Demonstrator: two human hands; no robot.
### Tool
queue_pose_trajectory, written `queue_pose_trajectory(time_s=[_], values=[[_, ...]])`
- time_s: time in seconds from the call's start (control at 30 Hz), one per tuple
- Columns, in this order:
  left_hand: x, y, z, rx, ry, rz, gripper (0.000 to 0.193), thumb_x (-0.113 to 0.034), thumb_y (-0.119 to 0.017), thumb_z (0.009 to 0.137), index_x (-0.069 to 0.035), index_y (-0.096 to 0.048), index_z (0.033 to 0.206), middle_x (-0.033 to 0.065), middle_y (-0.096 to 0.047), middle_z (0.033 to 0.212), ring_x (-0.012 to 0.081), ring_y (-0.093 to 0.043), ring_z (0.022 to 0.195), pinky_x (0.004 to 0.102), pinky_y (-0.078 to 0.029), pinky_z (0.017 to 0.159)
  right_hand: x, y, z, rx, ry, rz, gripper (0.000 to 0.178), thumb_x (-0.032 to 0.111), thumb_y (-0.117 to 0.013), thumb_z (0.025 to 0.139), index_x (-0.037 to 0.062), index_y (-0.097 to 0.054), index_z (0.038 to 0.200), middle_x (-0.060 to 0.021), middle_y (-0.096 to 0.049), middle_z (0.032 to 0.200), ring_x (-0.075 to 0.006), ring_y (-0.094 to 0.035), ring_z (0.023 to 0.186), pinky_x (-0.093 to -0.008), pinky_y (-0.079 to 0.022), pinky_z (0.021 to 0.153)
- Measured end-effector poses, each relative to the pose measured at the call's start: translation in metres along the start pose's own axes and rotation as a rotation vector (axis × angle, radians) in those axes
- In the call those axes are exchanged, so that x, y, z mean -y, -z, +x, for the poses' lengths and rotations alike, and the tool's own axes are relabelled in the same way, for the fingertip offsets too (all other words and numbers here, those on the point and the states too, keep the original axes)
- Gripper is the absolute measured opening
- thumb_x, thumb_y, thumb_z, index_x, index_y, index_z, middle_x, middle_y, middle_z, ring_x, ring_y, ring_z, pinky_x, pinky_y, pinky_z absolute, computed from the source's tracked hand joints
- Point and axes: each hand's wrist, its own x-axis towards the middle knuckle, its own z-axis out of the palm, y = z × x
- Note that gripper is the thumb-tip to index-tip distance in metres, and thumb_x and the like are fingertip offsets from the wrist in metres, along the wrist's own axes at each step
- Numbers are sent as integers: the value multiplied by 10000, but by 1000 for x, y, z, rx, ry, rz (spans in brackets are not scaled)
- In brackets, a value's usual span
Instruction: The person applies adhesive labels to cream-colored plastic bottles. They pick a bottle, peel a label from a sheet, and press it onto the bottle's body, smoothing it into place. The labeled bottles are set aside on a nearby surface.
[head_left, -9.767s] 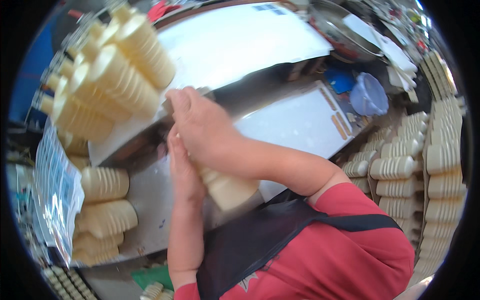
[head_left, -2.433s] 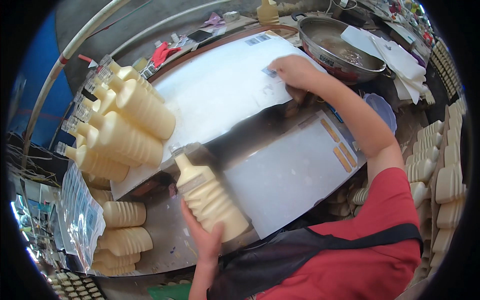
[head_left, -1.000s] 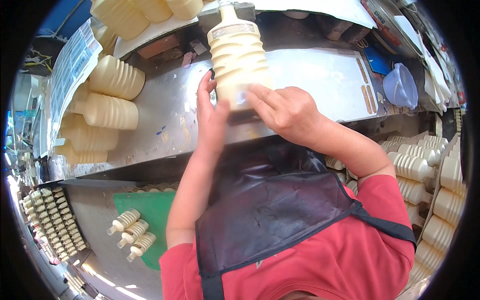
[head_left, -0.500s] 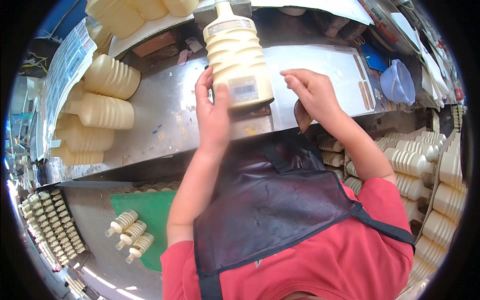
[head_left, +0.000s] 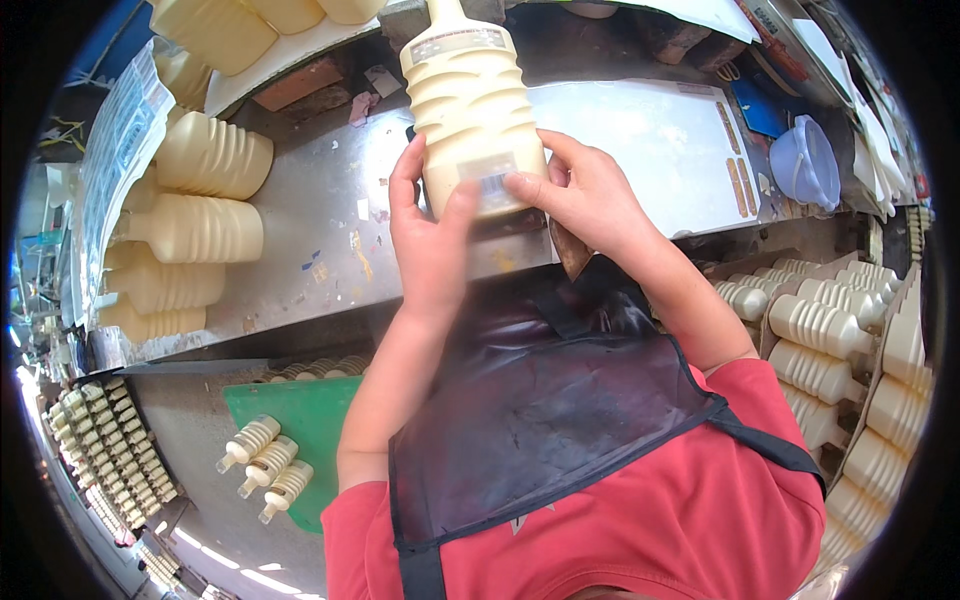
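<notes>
A large cream plastic bottle point(head_left: 470, 110) with wavy ridges lies on a small dark support at the bench, its neck pointing away from me. My left hand point(head_left: 430, 225) grips its lower left side, thumb over the front. On the right side, my right hand point(head_left: 592, 200) holds the bottle too, with the thumb pressed on the pale label point(head_left: 487, 176) near the base. A brown, pointed, blade-like piece point(head_left: 570, 248) sticks out below my right palm; its other end is hidden by the hand.
Several cream bottles point(head_left: 210, 228) lie at the bench's left. On the right are a white sheet with brown label strips point(head_left: 741, 187) and a lilac bucket point(head_left: 803, 163). Crates of bottles point(head_left: 815, 325) stand lower right. Three smaller bottles point(head_left: 268, 465) lie by a green board point(head_left: 320, 405).
My right hand has moved left from beside the bottle onto its lower right side, thumb now on the label. The left hand stays on the bottle.
</notes>
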Motion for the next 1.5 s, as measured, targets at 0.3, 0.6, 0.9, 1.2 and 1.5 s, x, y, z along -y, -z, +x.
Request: queue_pose_trajectory(time_s=[0.3, 0.6, 0.9, 1.2, 1.5], values=[[1, 2, 2, 10, 20, -46, 643, -199, -708, 959, -16, -417, 1502, 158, -480, 1450, 241, -475, 1343, 381, -380, 1138, -11, -5, 4, -14, 18, 36, 630, 481, -729, 854, -9, -659, 1243, -205, -734, 964, -295, -723, 897, -380, -553, 826], [-2, 5, -2, 29, 36, -112, 589, -144, -647, 987, -29, -413, 1516, 133, -509, 1415, 215, -488, 1310, 368, -382, 1132, -5, 2, -3, 72, -34, 188, 592, 417, -714, 908, -21, -628, 1297, -133, -728, 898, -197, -695, 814, -326, -545, 764], [-1, 3, -2, 6, 42, -82, 659, -139, -717, 921, -22, -425, 1500, 141, -503, 1399, 225, -481, 1310, 380, -385, 1126, -9, -9, -3, -47, 57, 94, 616, 387, -753, 888, -3, -615, 1345, -29, -571, 781, -124, -543, 721, -281, -449, 661], [-4, 4, -2, 14, 51, -68, 720, -140, -721, 902, -2, -379, 1520, 158, -476, 1435, 243, -474, 1333, 386, -382, 1136, -5, -2, -2, 9, -32, 128, 626, 444, -747, 849, -15, -648, 1263, -174, -737, 944, -274, -721, 867, -370, -549, 801], [-5, -2, -2, 5, 53, -64, 738, -113, -731, 887, 4, -362, 1515, 157, -476, 1425, 239, -478, 1324, 375, -395, 1123, -2, -6, -3, -41, 1, 77, 601, 432, -745, 849, -14, -656, 1241, -198, -739, 1005, -300, -724, 921, -381, -549, 841]])
